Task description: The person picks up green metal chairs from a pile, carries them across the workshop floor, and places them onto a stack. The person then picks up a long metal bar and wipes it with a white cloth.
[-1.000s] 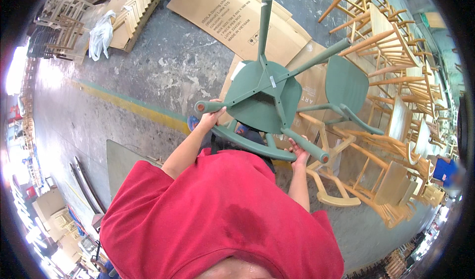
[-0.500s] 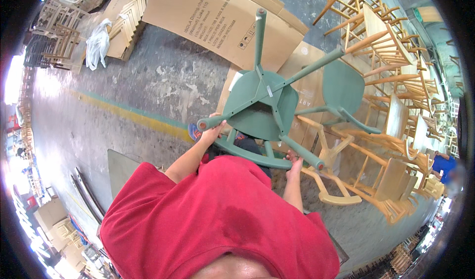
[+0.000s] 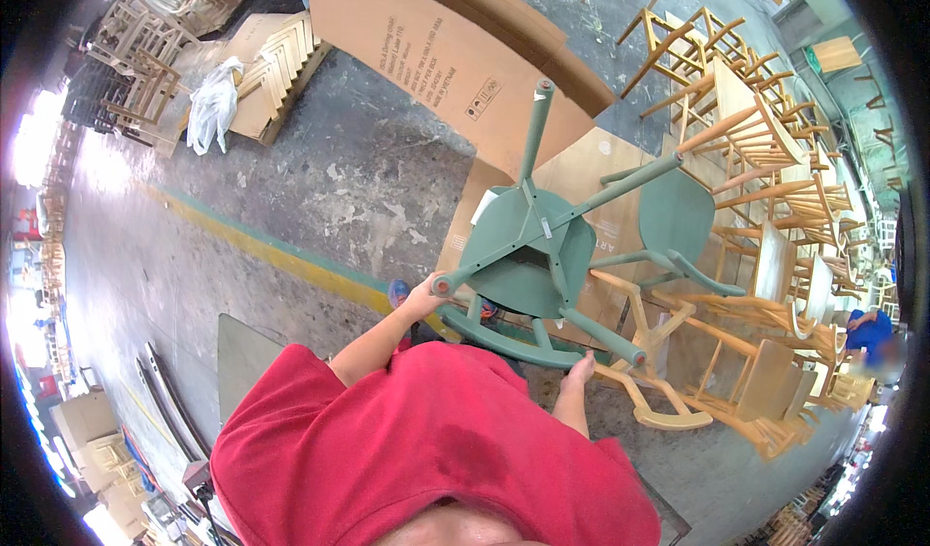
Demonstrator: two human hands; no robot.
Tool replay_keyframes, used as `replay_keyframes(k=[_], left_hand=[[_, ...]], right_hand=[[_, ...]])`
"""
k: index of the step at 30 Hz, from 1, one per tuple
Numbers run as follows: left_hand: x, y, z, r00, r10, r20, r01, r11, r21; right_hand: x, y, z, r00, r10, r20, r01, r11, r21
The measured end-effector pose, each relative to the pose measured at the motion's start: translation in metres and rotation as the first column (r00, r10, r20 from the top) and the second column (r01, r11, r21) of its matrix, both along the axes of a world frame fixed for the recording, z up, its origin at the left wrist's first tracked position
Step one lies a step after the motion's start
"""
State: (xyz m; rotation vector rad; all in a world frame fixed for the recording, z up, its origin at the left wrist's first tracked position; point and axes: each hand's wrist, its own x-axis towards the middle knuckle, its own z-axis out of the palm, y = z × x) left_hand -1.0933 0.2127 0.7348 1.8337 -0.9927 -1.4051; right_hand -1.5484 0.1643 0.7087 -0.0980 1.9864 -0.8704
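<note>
A green chair (image 3: 481, 257) is upside down in front of me, its four-legged underside facing up. My left hand (image 3: 424, 299) grips it near the end of the near-left leg, fingers partly hidden. At the near right, my right hand (image 3: 579, 368) is closed at the end of the curved green backrest (image 3: 523, 352), below another leg. Part of its grip is hidden. Just beyond and to the right, a second green chair (image 3: 675, 218) rests on flat cardboard.
A pale wooden chair frame (image 3: 668, 420) lies close right of my right hand. Many wooden chairs (image 3: 746, 110) crowd the right side. A large cardboard sheet (image 3: 436, 47) is ahead, and a white plastic bag (image 3: 213, 105) lies far left. A person in blue (image 3: 869, 330) is at the far right.
The held chair sits slightly lower and further right in the picture, as the view has shifted too. The far side of the large cardboard sheet has lifted and bent.
</note>
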Motion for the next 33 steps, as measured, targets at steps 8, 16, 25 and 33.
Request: replay_keyframes(k=[8,16,25,33], left_hand=[[0.128,0.095,-0.028,0.968,0.137,0.21,-0.193,0.941,0.278],[0.25,0.193,-0.058,0.969,0.089,0.232,-0.202,0.828,0.523],[0.279,0.174,-0.016,0.964,0.205,0.171,-0.262,0.852,0.453],[0.291,0.173,-0.094,0.953,-0.147,0.265,0.058,0.947,0.317]], right_hand=[[0.065,0.043,0.027,0.957,-0.007,-0.29,0.02,0.999,0.04],[0.179,0.102,0.017,0.981,0.192,-0.025,-0.184,0.967,0.177],[0.24,0.083,-0.011,0.976,0.0,0.216,-0.008,0.999,0.036],[0.271,0.092,0.002,0.965,-0.008,0.262,0.023,0.998,-0.053]])
